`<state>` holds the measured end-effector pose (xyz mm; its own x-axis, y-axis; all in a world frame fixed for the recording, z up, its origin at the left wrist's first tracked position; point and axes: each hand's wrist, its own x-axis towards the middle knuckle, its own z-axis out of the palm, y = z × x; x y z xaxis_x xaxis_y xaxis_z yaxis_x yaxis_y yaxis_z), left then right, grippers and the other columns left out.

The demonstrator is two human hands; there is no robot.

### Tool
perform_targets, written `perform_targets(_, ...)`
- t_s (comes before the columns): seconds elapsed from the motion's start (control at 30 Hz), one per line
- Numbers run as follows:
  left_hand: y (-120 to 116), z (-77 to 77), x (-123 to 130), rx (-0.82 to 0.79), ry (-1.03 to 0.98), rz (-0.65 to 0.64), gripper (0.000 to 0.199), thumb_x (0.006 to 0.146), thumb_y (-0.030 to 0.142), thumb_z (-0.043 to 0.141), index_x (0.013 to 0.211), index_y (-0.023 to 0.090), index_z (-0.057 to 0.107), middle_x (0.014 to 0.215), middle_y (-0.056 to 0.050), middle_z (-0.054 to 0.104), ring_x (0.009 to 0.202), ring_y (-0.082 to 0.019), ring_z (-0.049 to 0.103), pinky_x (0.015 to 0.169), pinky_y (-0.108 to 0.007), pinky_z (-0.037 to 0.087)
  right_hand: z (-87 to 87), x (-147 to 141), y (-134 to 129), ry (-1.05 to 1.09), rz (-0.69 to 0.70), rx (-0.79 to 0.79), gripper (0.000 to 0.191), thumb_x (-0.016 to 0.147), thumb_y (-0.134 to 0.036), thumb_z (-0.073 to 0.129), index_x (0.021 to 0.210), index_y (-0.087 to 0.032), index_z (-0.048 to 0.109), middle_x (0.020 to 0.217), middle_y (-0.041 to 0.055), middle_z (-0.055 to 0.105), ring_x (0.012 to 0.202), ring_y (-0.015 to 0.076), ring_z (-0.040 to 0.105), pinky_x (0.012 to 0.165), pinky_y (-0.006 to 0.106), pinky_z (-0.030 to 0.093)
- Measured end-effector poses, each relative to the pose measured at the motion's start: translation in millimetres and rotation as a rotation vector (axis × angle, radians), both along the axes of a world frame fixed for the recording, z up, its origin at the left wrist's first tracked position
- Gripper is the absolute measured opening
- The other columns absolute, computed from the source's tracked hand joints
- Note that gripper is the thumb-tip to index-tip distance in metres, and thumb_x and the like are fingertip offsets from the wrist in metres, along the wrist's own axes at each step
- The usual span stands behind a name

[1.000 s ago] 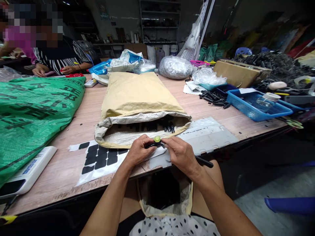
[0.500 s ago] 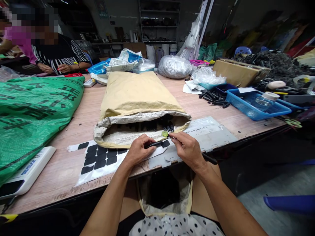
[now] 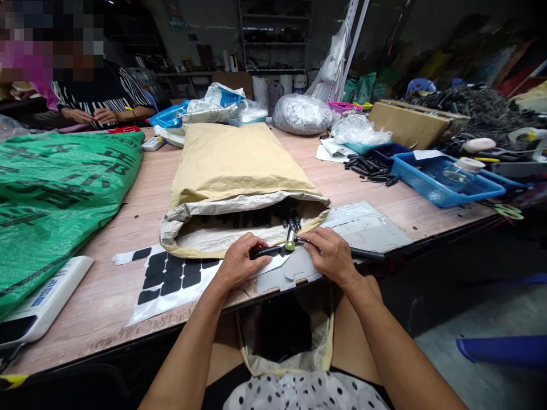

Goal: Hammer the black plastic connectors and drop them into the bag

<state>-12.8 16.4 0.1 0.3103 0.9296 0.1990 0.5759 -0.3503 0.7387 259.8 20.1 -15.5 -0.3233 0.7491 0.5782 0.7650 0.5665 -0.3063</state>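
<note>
My left hand is closed on a black rod-like piece at the table's front edge. A small hammer with a yellow-green face and a metal head is gripped by my right hand; its dark handle extends to the right. The hammer's face is at the right end of the black piece; whether they touch is unclear. Just behind, a tan sack lies with its mouth open towards me, dark parts inside. A white sheet with black rounded-square pads lies left of my left hand.
A green sack and a white device are on the left. Flattened grey board lies under my right hand. A blue basket, loose black parts and a cardboard box stand right. Another person's hands are far left.
The hammer head has turned so its yellow-green face points down at the black piece, and its handle has swung up at the right. My left hand has barely moved.
</note>
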Motion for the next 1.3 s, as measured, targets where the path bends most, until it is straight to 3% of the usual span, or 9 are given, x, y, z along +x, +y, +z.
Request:
perform_targets(0.2, -11.9, 14.1, 2.8, -0.009, 0.012, -0.043, 0.015, 0.088, 0.033, 0.068, 0.098, 0.022, 0.070, 0.096, -0.004, 0.066, 0.093, -0.022, 0.060, 0.083, -0.034, 0.046, 0.4, -1.4, -0.3, -0.010, -0.028, -0.007, 0.023, 0.090, -0.017, 0.062, 0.110, -0.025, 0.072, 0.100, 0.0045, 0.072, 0.096, 0.0235, 0.061, 0.087, 0.036, 0.049)
perform_targets(0.4, -81.8, 39.4, 26.8, -0.359, -0.054, -0.320, 0.015, 0.090, 0.038, 0.065, 0.100, 0.030, 0.072, 0.096, -0.002, 0.070, 0.087, -0.021, 0.062, 0.076, -0.032, 0.045, 1.9, -3.5, -0.8, -0.021, -0.051, -0.023, 0.022, 0.089, -0.019, 0.063, 0.108, -0.024, 0.072, 0.098, 0.0051, 0.070, 0.095, 0.0242, 0.060, 0.085, 0.037, 0.048)
perform_targets(0.5, -106.6, 4.7, 44.8, -0.511, 0.025, -0.413, 0.015, 0.081, 0.037, 0.073, 0.095, 0.033, 0.072, 0.090, -0.001, 0.070, 0.081, -0.022, 0.062, 0.069, -0.033, 0.041, 2.0, -3.5, -0.9, -0.028, -0.058, -0.023, 0.022, 0.089, -0.019, 0.063, 0.108, -0.024, 0.072, 0.097, 0.0052, 0.070, 0.095, 0.0244, 0.059, 0.086, 0.037, 0.048)
perform_targets(0.7, -122.4, -119.3, 69.7, -0.580, 0.152, -0.157, 0.027, 0.070, 0.037, 0.066, 0.095, 0.030, 0.067, 0.094, -0.012, 0.069, 0.093, -0.034, 0.067, 0.071, -0.042, 0.037, 2.9, -3.9, -1.4, -0.029, -0.061, -0.031, 0.021, 0.089, -0.019, 0.063, 0.107, -0.024, 0.072, 0.097, 0.0052, 0.069, 0.095, 0.0240, 0.059, 0.086, 0.037, 0.048)
perform_targets(0.8, -125.3, -135.0, 74.7, -0.575, 0.150, -0.152, 0.035, 0.071, 0.038, 0.065, 0.105, 0.031, 0.068, 0.103, -0.015, 0.069, 0.106, -0.037, 0.067, 0.076, -0.045, 0.041, 3.3, -4.1, -1.8, -0.029, -0.065, -0.031, 0.021, 0.089, -0.019, 0.063, 0.107, -0.025, 0.073, 0.097, 0.0051, 0.069, 0.095, 0.0237, 0.059, 0.085, 0.036, 0.048)
perform_targets(0.9, -121.1, -97.8, 74.3, -0.560, 0.139, -0.210, 0.033, 0.070, 0.036, 0.069, 0.103, 0.030, 0.071, 0.099, -0.015, 0.071, 0.098, -0.036, 0.069, 0.074, -0.044, 0.044, 3.3, -4.1, -2.1, -0.032, -0.067, -0.029, 0.021, 0.089, -0.020, 0.063, 0.108, -0.025, 0.073, 0.097, 0.0053, 0.069, 0.094, 0.0239, 0.059, 0.084, 0.036, 0.048)
perform_targets(1.07, -76.2, 14.8, 55.8, -0.504, -0.012, -0.352, 0.021, 0.088, 0.040, 0.059, 0.096, 0.027, 0.074, 0.078, -0.002, 0.070, 0.072, -0.021, 0.063, 0.063, -0.031, 0.046, 3.6, -4.7, -2.5, -0.033, -0.068, -0.032, 0.022, 0.090, -0.019, 0.062, 0.108, -0.025, 0.072, 0.098, 0.0057, 0.069, 0.096, 0.0246, 0.060, 0.085, 0.037, 0.048)
perform_targets(1.17, -25.4, 48.9, 34.3, -0.188, -0.012, 0.020, 0.024, 0.089, 0.040, 0.056, 0.088, 0.024, 0.073, 0.086, -0.003, 0.074, 0.079, -0.022, 0.065, 0.070, -0.031, 0.047, 4.0, -5.0, -2.8, -0.037, -0.078, -0.038, 0.022, 0.090, -0.020, 0.063, 0.108, -0.024, 0.072, 0.097, 0.0056, 0.069, 0.095, 0.0246, 0.060, 0.085, 0.037, 0.048)
perform_targets(1.3, 38.5, 44.2, 11.0, -0.014, 0.267, 0.591, 0.020, 0.084, 0.039, 0.061, 0.077, 0.022, 0.070, 0.080, -0.010, 0.073, 0.079, -0.028, 0.066, 0.070, -0.036, 0.045, 3.5, -4.5, -2.4, -0.026, -0.072, -0.036, 0.021, 0.089, -0.020, 0.063, 0.107, -0.025, 0.072, 0.097, 0.0053, 0.069, 0.094, 0.0242, 0.060, 0.084, 0.036, 0.048)
